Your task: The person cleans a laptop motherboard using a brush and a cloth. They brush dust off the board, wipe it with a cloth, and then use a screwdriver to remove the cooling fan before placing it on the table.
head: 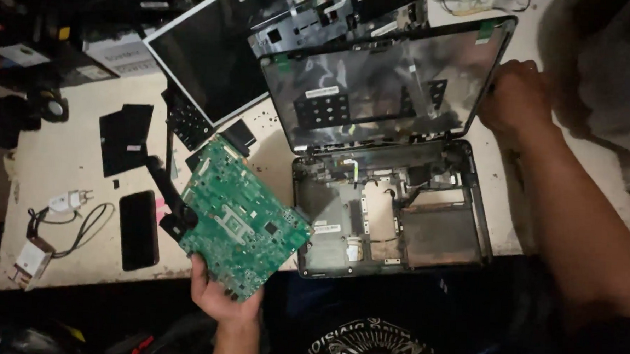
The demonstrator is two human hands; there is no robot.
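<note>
The left hand (219, 298) holds a green circuit board (242, 220) from below, its fingers closed on the near edge, and the board is lifted over the tabletop (67, 166), just left of the opened laptop base (391, 212). The right hand (515, 96) is closed on the right edge of the laptop lid (386, 84), which stands open behind the base. A black phone (138, 229) and a white charger (34, 259) lie on the left side.

A bare LCD panel (210, 55), dark with a pale rim, lies at eleven o'clock; a black phone (138, 229) (screen dark) at eight; possibly a white label (326, 228) inside the laptop base (480, 205).
</note>
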